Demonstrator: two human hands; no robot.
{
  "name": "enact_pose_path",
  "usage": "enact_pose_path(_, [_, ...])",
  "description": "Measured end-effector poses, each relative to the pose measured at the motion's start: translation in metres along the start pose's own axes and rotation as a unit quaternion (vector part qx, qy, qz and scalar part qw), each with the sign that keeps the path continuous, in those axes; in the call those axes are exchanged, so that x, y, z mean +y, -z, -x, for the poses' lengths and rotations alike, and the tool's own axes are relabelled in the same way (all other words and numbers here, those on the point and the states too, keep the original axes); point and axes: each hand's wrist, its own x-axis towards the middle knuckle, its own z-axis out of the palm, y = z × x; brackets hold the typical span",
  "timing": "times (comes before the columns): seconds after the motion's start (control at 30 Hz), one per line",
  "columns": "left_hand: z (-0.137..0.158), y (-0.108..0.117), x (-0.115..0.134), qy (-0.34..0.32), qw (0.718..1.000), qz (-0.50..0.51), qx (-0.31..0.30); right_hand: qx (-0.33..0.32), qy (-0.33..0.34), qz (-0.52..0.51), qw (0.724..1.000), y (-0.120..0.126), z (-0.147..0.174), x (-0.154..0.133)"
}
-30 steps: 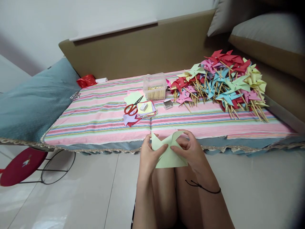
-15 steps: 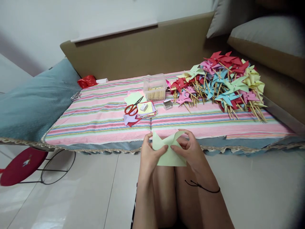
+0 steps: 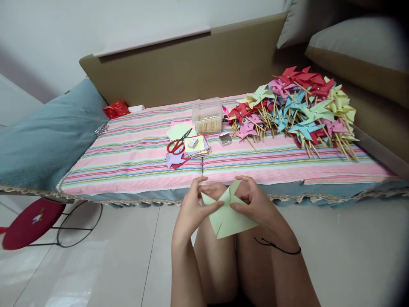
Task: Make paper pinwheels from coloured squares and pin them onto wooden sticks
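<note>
A pale green sheet of paper (image 3: 231, 219), slit in from its corners, is held in the air over my knees. My left hand (image 3: 198, 207) has its thumb on the front of the sheet near the middle, with fingers behind the left side. On the other side my right hand (image 3: 255, 202) pinches the paper, thumb near the centre and index finger at the raised top corner. That corner curls up and inward. Red-handled scissors (image 3: 176, 147) lie on the seat beyond, beside a stack of coloured paper squares (image 3: 201, 150) with a small white box (image 3: 193, 143) on it.
Finished paper pinwheels (image 3: 306, 108) on sticks are heaped at the right. A clear plastic tub (image 3: 207, 117) holds thin sticks. Near it stands a small open box (image 3: 225, 139). Purple cut paper (image 3: 174, 160) lies by the scissors; a red stool (image 3: 33, 221) is at lower left.
The green sheet has turned, so a slit lower corner now points down. My left hand has shifted slightly left and its fingers have spread; the right hand stays on the upper corner.
</note>
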Motion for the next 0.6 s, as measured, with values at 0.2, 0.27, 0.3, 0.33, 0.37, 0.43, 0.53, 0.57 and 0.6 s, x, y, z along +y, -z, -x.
enact_pose_path(0.2, [0.0078, 0.0007, 0.0041, 0.013, 0.986, -0.104, -0.133, -0.09, 0.015, 0.04, 0.995, 0.0012, 0.0028, -0.0005])
enact_pose_path(0.27, [0.0081, -0.0019, 0.0048, 0.007, 0.986, -0.101, -0.132, -0.102, 0.018, 0.052, 0.993, 0.001, 0.0034, -0.0015])
enact_pose_path(0.3, [0.0077, -0.0028, 0.0049, 0.007, 0.986, -0.097, -0.132, -0.104, 0.02, 0.059, 0.993, 0.0012, 0.0035, -0.0023])
enact_pose_path(0.33, [0.0072, -0.0035, 0.0049, 0.011, 0.987, -0.091, -0.133, -0.105, 0.021, 0.064, 0.992, 0.0015, 0.0036, -0.0032])
enact_pose_path(0.37, [0.0066, -0.0039, 0.0047, 0.017, 0.987, -0.083, -0.134, -0.106, 0.022, 0.066, 0.992, 0.0018, 0.0036, -0.0041])
enact_pose_path(0.43, [0.0053, -0.0041, 0.0038, 0.025, 0.988, -0.065, -0.137, -0.112, 0.019, 0.06, 0.992, 0.0016, 0.004, -0.0057])
enact_pose_path(0.53, [0.004, -0.0046, 0.0009, 0.025, 0.988, -0.051, -0.143, -0.128, 0.007, 0.034, 0.991, -0.0005, 0.005, -0.0067])
enact_pose_path(0.57, [0.0035, -0.0049, -0.0006, 0.026, 0.988, -0.046, -0.142, -0.136, 0.003, 0.024, 0.99, -0.0009, 0.0051, -0.0066])
enact_pose_path(0.6, [0.0029, -0.0053, -0.0023, 0.031, 0.989, -0.036, -0.138, -0.144, -0.001, 0.012, 0.99, -0.0006, 0.0049, -0.0062])
